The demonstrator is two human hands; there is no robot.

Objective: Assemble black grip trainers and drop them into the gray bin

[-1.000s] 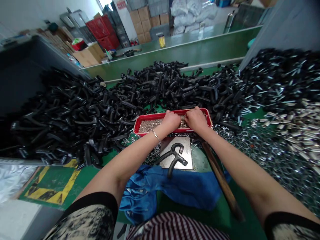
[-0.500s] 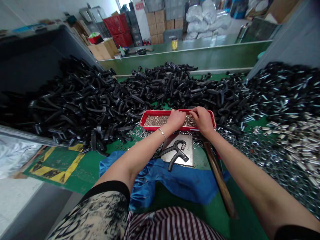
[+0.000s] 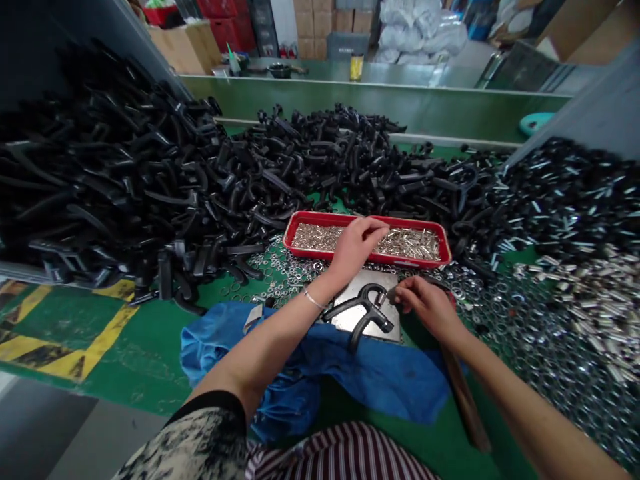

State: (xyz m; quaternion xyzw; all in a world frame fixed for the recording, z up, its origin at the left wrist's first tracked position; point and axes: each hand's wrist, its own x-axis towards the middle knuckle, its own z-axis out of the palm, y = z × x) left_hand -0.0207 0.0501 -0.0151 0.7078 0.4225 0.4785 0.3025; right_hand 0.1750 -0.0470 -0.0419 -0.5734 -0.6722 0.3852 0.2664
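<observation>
My left hand [image 3: 354,245] is over a long red tray [image 3: 320,255], its fingers pinched together; anything between them is too small to make out. Small metal pieces [image 3: 415,243] fill the tray, finer ones at the left and longer pins at the right. A black hand grip [image 3: 370,308] with a coil spring lies on a square metal plate [image 3: 357,283]. Just right of that spring is my right hand [image 3: 430,307], with thumb and fingers closed; I cannot tell what they hold. Below the right hand runs a wooden handle [image 3: 465,400], its upper end hidden.
Black plastic handles [image 3: 240,180] are heaped behind and left of the tray. Metal rings [image 3: 520,333] and silvery cylinders [image 3: 595,307] spread at the right. Blue cloth [image 3: 370,373] lies along the front. A grey bin wall [image 3: 590,87] rises at the back right.
My right hand has left the tray and come down toward me, beside the hand grip's spring. My left hand stays over the tray. The camera view has tilted downward.
</observation>
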